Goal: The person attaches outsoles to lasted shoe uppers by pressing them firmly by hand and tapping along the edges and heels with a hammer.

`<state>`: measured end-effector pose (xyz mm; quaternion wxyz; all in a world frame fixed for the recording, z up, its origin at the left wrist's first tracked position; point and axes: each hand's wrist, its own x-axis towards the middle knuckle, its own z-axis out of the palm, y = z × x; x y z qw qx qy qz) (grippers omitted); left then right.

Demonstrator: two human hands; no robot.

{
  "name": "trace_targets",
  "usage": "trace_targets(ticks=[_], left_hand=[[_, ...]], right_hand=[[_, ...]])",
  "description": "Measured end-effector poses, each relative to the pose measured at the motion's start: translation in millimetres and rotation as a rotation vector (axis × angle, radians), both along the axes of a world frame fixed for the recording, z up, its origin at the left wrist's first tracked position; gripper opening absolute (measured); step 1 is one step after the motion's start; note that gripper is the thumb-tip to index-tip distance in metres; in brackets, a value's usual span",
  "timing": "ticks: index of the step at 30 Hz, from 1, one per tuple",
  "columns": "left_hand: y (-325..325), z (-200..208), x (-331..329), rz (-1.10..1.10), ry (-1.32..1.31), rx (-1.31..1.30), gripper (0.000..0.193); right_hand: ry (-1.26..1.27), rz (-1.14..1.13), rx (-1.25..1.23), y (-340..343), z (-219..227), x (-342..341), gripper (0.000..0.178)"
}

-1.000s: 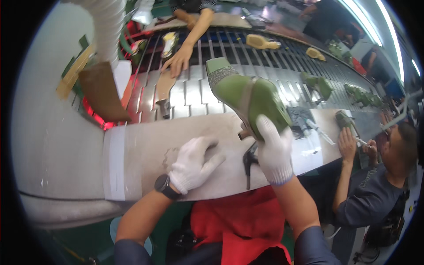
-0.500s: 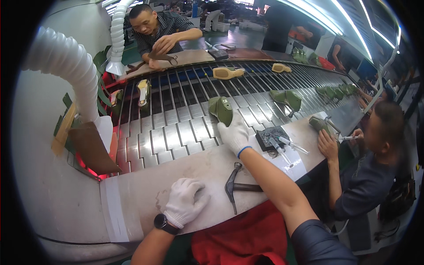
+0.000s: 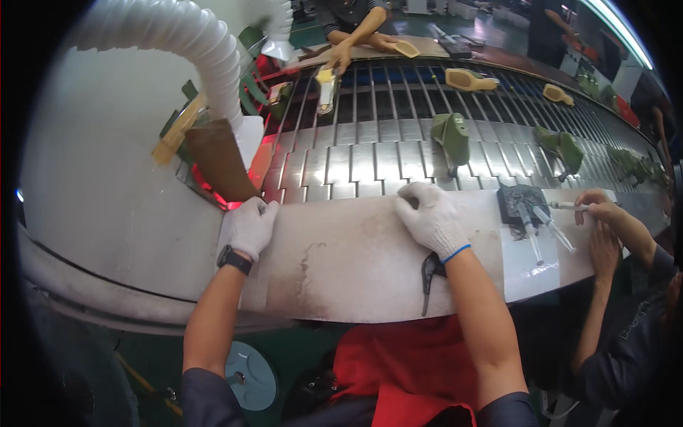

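Observation:
In a white knit glove, my left hand rests on the pale worktop beside the upright brown board. Its fingers are loosely bent, and nothing shows in them. My right hand, gloved too, lies by the conveyor-side edge, with fingers curved, thumb apart and nothing held. A hammer with a dark metal head lies just below that wrist; my forearm covers most of its handle. Beyond the right hand, a green shoe upper on a last stands on the slatted metal conveyor, apart from the hand.
To the right, a dark block bears white syringe-like applicators. A neighbour's hands hold another applicator. Across the conveyor, a person's hands reach tan soles. A white ribbed duct hangs at left. More green uppers sit farther along.
My right hand has let go of the green shoe upper and come back to the worktop. My left hand has moved to the brown board. The view has tilted downward.

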<state>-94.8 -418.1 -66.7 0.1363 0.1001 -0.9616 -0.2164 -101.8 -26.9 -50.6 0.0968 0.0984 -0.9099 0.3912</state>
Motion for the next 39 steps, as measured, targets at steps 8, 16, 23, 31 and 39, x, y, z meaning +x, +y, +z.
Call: trace_targets(ticks=[8, 16, 23, 31, 39], left_hand=[[-58, -23, -44, 0.234, 0.034, -0.506, 0.098], [-120, -60, -121, 0.140, -0.239, -0.273, 0.055], [28, -35, -95, -0.037, 0.205, 0.164, 0.032], [204, 11, -24, -0.568, 0.195, 0.214, 0.047], [162, 2, -119, -0.434, 0.072, 0.331, 0.061]], right_hand=[[0.035, 0.009, -0.018, -11, -1, -1, 0.031], [0.077, 0.016, -0.023, -11, -10, -5, 0.026], [-0.173, -0.012, -0.331, -13, -2, -6, 0.031], [-0.137, -0.095, -0.461, -45, -12, -26, 0.082], [-0.149, -0.097, -0.627, -28, -34, -36, 0.066]])
